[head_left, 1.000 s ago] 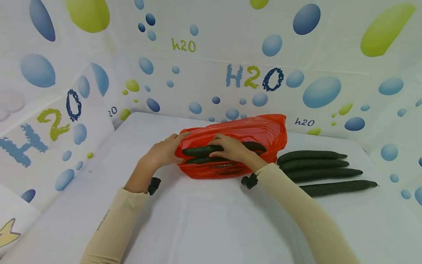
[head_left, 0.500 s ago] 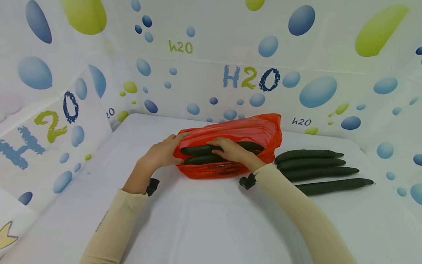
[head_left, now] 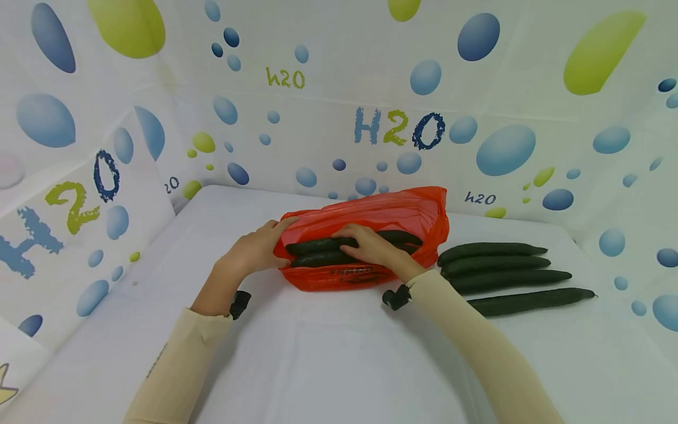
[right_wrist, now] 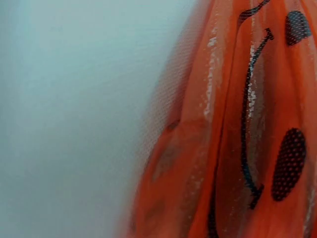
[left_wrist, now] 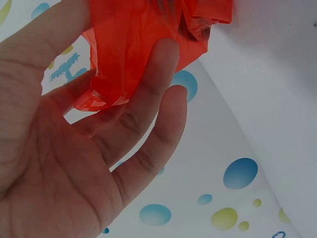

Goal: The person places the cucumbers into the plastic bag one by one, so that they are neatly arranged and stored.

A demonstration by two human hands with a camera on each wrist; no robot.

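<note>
A red plastic bag (head_left: 371,215) lies on its side, its mouth toward me, with dark green cucumbers (head_left: 312,259) showing inside. My left hand (head_left: 254,247) holds the bag's left end, thumb at the lower edge of the mouth and index finger at the upper. In the left wrist view its fingers (left_wrist: 153,79) bend around the red plastic (left_wrist: 124,44). Inside the opening, my right hand (head_left: 373,244) grips the upper cucumber (head_left: 318,245), fingers over its top and thumb in front. The right wrist view shows only the bag's printed side (right_wrist: 233,148), with the hand out of sight.
Several loose cucumbers (head_left: 498,262) lie side by side right of the bag, the front one (head_left: 535,301) a little apart and partly behind my right sleeve (head_left: 466,330). A white cloth (head_left: 328,353) covers the table, and a patterned backdrop (head_left: 318,129) rises behind it.
The whole scene has shifted slightly left and down in the head view. My right thumb has come off the lower cucumber's front a little; both hands stay at the bag.
</note>
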